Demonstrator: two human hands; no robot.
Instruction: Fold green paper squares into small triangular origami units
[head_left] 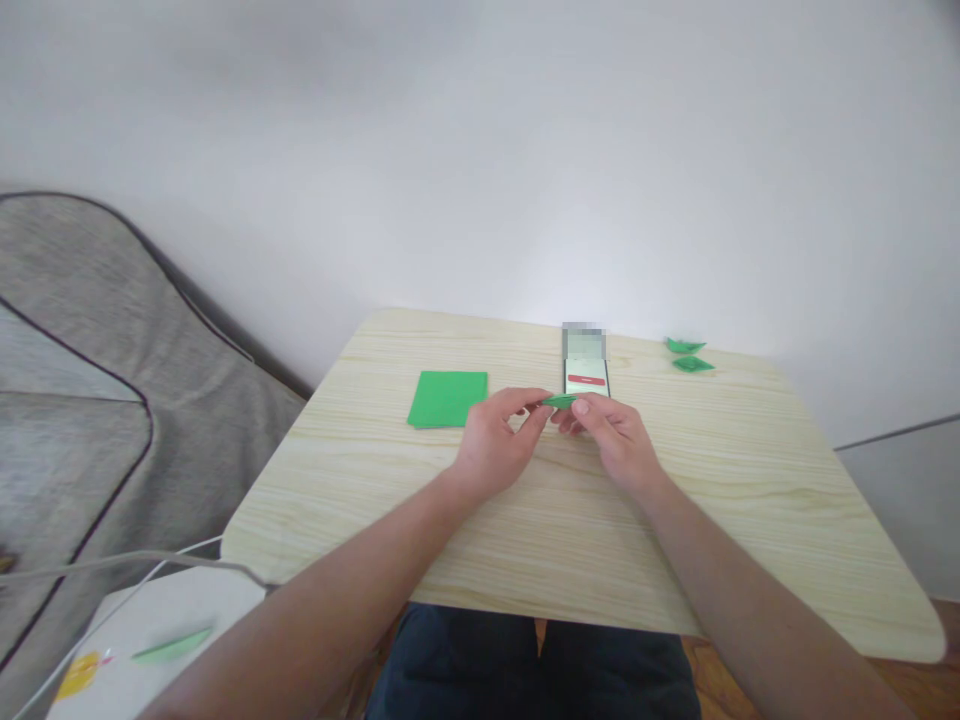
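Note:
Both my hands meet over the middle of the light wooden table (390,520). My left hand (495,440) and my right hand (611,432) each pinch one end of a small folded green paper piece (559,401), held just above the tabletop. The fingers of both hands are closed on it. A stack of flat green paper sheets (448,398) lies to the left of my left hand. A phone (586,366) with a lit screen lies just behind the folded piece.
Two small folded green paper shapes (690,355) sit at the table's far right. A grey padded case (90,400) leans at the left. Below the table's left corner lie a white surface (150,620) with a green strip (172,645) and a cable (135,565).

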